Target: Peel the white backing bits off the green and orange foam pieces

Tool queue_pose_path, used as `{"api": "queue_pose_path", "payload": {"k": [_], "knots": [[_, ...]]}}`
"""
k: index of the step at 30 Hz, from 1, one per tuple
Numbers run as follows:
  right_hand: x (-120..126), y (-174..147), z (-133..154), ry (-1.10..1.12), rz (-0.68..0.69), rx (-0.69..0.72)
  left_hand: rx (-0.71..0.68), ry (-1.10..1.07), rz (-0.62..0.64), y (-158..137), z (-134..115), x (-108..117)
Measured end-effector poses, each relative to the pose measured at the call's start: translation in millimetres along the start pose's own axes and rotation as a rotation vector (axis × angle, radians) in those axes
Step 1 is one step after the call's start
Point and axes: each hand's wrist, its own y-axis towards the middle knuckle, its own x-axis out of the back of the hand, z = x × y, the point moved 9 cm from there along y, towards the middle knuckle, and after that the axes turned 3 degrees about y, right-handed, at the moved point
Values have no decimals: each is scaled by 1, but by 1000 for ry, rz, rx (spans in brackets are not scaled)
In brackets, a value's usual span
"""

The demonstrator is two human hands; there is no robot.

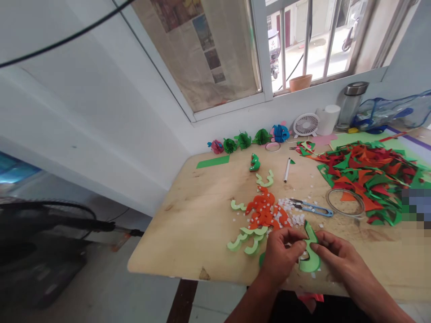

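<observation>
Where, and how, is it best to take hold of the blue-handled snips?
Probably by the rounded blue handle end, with the right hand, once free of the green paper piece, coming from the right: the snips lie flat, with dark blades pointing left toward white paper bits and the handle end rightward.

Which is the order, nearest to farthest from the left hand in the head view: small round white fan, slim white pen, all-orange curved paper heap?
1. All-orange curved paper heap, just beyond the left hand.
2. Slim white pen, farther back, nearly straight ahead.
3. Small round white fan, farthest back, slightly right.
</observation>
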Motion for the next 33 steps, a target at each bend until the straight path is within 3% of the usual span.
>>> {"api": "queue_pose_path", "payload": {"k": [2,4,5,6,11,16,21,26,29,33], "knots": [[6,1,-3,34,-41,-39,-91,147,-52,17,-14,16],[11,2,-5,73,-76,-64,-190,450,-236,41,-39,43],[13,1,-5,92,-82,-72,-209,662,-273,57,-52,51],[14,1,-6,109,-85,-77,-202,736,-296,74,-61,59],[23,-4,-1,156,-109,-55,-98,958,-301,159,-83,75],[24,-11,4,150,-104,-71,13,1059,-202,198,-71,66],[28,-14,6,136,-94,-46,40,1027,-174,200,-64,63],[30,-18,5,148,-95,-43,-46,888,-200,188,-74,59],[30,-19,8,170,-89,-35,-134,751,-224,167,-93,59],[31,-19,24,130,-126,56,-201,545,-171,112,-106,55]]}}
